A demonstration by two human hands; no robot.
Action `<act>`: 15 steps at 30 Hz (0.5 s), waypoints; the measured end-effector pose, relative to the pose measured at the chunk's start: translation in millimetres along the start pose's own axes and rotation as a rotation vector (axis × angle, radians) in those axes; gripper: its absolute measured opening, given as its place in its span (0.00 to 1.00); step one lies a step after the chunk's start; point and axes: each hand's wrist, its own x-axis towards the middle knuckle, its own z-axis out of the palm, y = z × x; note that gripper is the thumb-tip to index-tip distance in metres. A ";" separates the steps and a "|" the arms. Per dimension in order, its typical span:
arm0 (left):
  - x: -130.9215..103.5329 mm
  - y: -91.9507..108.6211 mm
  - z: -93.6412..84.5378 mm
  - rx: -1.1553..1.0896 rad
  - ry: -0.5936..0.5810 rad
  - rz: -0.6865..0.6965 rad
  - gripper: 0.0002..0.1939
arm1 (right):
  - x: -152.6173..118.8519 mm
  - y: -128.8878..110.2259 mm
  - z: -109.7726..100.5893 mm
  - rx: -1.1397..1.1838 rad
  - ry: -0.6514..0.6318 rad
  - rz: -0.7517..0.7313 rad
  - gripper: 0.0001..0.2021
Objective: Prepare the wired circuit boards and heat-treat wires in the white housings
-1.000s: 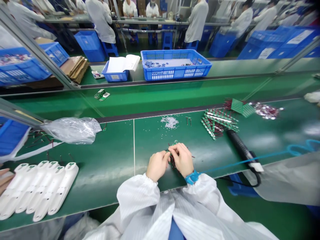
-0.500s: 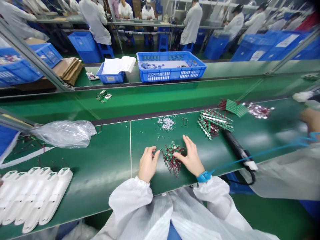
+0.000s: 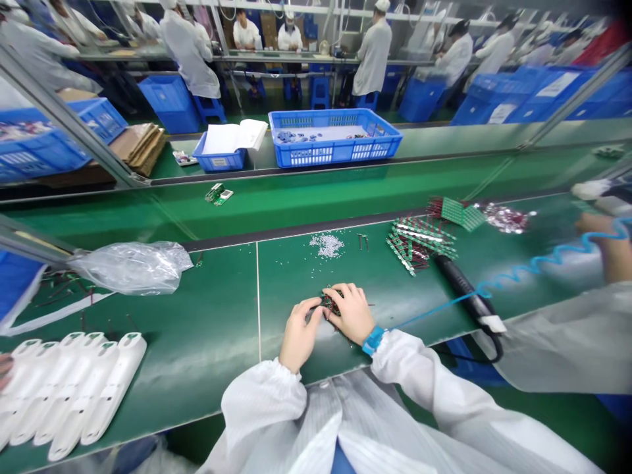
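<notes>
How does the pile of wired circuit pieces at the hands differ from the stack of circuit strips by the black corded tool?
The wired circuit pieces form a compact jumble; the circuit strips are long and spread wider. The pieces lie by the left hand, partly covered by the right hand; the strips lie clear of both, beside the black corded tool. Both show green and dark red and rest on the green worktable.

Green bench: wired-board pile, pale bits, board strips, clear bag, white casings.
</notes>
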 end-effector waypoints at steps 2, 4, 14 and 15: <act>-2.0 -4.7 -6.8 -0.076 0.026 -0.045 0.14 | 3.4 3.2 0.2 -0.042 0.019 -0.020 0.15; -5.3 -8.4 -13.9 -0.125 0.050 -0.093 0.14 | 6.1 7.0 0.8 -0.068 0.045 -0.043 0.13; -8.1 -4.8 -14.7 -0.483 0.064 -0.212 0.15 | 16.3 24.6 1.7 0.313 0.244 0.171 0.11; -5.2 -3.7 -9.8 -0.532 0.053 -0.216 0.15 | 18.8 25.3 -0.4 0.428 0.264 0.242 0.12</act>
